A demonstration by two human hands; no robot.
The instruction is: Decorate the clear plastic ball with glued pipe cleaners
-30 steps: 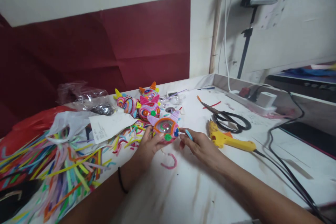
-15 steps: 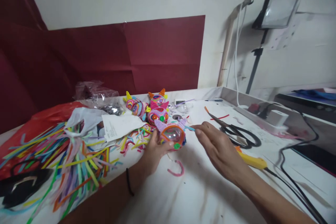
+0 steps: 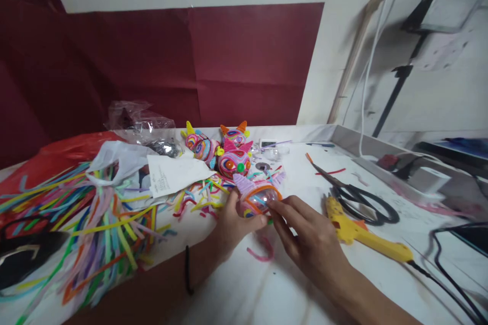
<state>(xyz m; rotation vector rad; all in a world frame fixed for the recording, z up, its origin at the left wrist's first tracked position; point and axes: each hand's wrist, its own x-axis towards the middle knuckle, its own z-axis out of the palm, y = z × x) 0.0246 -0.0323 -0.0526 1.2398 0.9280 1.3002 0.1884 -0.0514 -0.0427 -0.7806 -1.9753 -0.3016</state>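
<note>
Soft, even indoor light falls on the white table (image 3: 381,284), and the wall above shows a pale sheen. Faint shadows lie under the hands. The stand (image 3: 396,81) at the upper right casts a broad, smeared shadow on the wall. Motion blur softens the right side; wide-angle distortion bends the table's edges and the pipe cleaners (image 3: 95,233).

The white worktop (image 3: 267,294) carries a spread of coloured pipe cleaners (image 3: 95,228) at its left, a paper slip (image 3: 171,175), finished pipe-cleaner figures (image 3: 224,155) near the back, a pink curved scrap (image 3: 261,255), black scissors (image 3: 358,195) and a yellow glue gun (image 3: 362,236) at its right.
</note>
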